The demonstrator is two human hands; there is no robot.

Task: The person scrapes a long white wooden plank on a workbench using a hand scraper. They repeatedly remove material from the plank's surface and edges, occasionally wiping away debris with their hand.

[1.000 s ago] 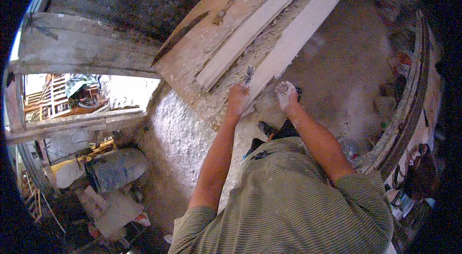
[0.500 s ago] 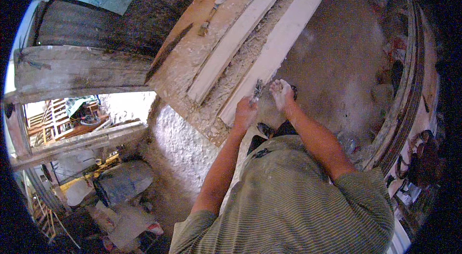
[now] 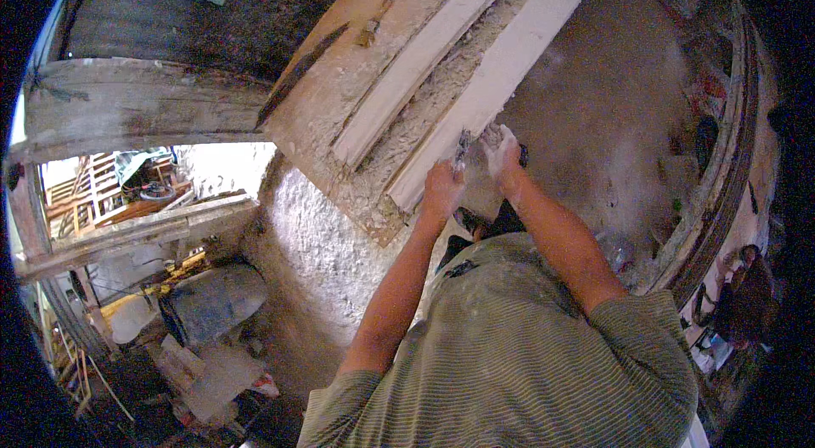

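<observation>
My left hand (image 3: 443,187) grips a small metal scraper (image 3: 462,148) whose blade points up against a long white strip (image 3: 501,75) of a wooden panel. My right hand (image 3: 501,151), coated in white dust, rests next to the blade at the strip's lower part, fingers spread on the surface. The panel (image 3: 340,83) is a worn wooden board with two raised white strips and crumbling plaster between them. My arms reach up from a green striped shirt.
A rough white plastered wall (image 3: 318,244) stands below the panel. A grey bucket (image 3: 212,304) and debris lie at lower left. An old wooden frame (image 3: 127,109) spans the left. A curved wooden rim (image 3: 722,193) runs along the right.
Both hands have stayed together at the white strip, with the scraper between them. The view has shifted, so the panel and hands sit a little more to the right.
</observation>
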